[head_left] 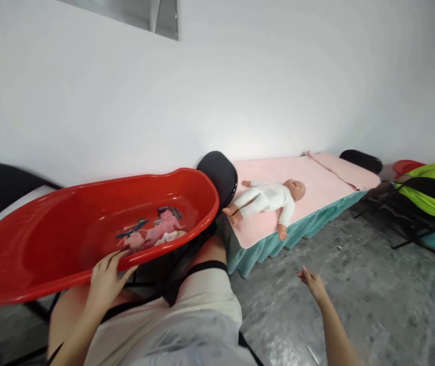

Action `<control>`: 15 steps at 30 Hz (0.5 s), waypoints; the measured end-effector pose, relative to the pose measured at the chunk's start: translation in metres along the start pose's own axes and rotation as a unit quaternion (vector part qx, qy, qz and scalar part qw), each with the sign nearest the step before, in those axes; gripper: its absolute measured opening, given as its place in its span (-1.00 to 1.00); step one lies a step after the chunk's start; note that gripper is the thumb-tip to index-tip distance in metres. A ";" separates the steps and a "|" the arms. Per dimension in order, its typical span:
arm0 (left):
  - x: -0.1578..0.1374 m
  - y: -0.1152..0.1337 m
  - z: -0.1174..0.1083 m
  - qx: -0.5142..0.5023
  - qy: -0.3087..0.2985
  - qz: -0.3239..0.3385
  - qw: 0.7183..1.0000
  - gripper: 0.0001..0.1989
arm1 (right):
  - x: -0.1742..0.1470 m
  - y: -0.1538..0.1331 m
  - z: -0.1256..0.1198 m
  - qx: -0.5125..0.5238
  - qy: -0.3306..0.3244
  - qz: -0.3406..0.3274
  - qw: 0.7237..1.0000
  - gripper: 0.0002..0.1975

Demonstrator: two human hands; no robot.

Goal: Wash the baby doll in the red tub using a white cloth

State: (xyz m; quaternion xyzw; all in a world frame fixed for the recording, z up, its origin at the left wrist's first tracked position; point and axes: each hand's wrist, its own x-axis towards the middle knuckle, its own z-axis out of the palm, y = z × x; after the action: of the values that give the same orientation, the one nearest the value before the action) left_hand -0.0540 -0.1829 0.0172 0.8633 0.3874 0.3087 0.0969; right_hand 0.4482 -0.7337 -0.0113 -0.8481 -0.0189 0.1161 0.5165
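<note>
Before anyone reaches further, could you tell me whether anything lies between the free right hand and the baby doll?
Nothing visible: only bare grey floor separates the right hand from the white-clothed baby doll on the pink-covered bed.

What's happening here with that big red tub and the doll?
A person holds a red baby bathtub by its near rim with the left hand; the tub sits tilted, with a picture sticker on its floor. Their right hand hangs free over the concrete floor, fingers loose, holding nothing. A baby doll in white lies on its back on a pink-covered bed by the wall. Another person in a bright yellow-green top is at the far right.
</note>
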 end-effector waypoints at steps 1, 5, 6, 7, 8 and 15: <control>0.004 0.006 0.006 -0.025 0.012 0.013 1.000 -0.38 | 0.009 -0.011 0.003 0.032 0.005 -0.001 0.999 -0.09; 0.027 0.055 0.041 -0.116 0.022 0.082 0.990 -0.49 | 0.053 -0.069 0.010 0.172 0.077 -0.077 0.979 0.00; 0.031 0.075 0.052 -0.138 0.021 0.107 0.984 -0.54 | 0.066 -0.085 0.012 0.200 0.089 -0.110 0.969 -0.02; 0.033 0.097 0.064 -0.158 0.018 0.127 0.979 -0.61 | 0.080 -0.101 0.015 0.224 0.095 -0.141 0.960 -0.05; 0.033 0.120 0.075 -0.173 0.013 0.154 0.973 -0.67 | 0.094 -0.116 0.019 0.250 0.100 -0.170 0.948 -0.08; 0.034 0.265 0.141 -0.215 0.005 0.314 0.925 -0.73 | 0.156 -0.195 0.066 0.313 0.038 -0.052 0.948 -0.51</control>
State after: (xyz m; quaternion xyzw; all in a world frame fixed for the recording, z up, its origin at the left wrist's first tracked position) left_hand 0.2110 -0.3284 0.0292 0.8975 0.0215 0.4034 0.1770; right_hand 0.6025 -0.5618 0.1038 -0.6457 -0.0061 0.0574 0.7614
